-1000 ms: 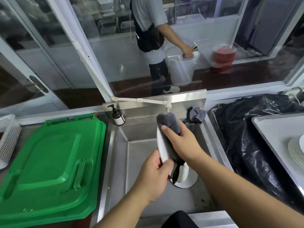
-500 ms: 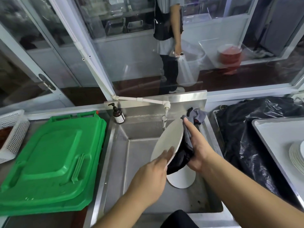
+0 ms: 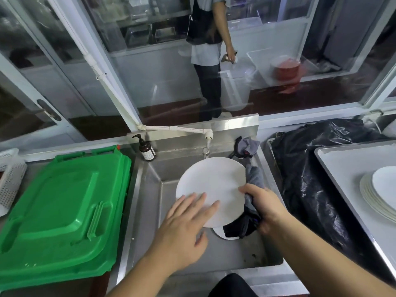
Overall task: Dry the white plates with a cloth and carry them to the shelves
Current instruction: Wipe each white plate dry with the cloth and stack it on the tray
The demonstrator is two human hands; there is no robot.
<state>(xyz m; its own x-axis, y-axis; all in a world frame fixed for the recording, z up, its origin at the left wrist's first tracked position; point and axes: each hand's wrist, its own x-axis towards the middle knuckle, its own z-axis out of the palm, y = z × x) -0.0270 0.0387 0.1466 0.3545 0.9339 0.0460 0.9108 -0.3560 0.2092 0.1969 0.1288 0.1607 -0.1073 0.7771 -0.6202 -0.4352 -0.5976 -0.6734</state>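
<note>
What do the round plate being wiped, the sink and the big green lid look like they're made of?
Round white plate: probably glazed ceramic or melamine; smooth, matt-looking face. Steel sink: stainless steel; brushed grey sheen with dull reflections. Big green lid: moulded plastic; glossy, with ribs and formed handles.

No text, brand, number or sign can be read anywhere; the only label in view is the pale one on the brown pump bottle standing at the back left corner of the sink, and its print is too small and blurred to make out
</note>
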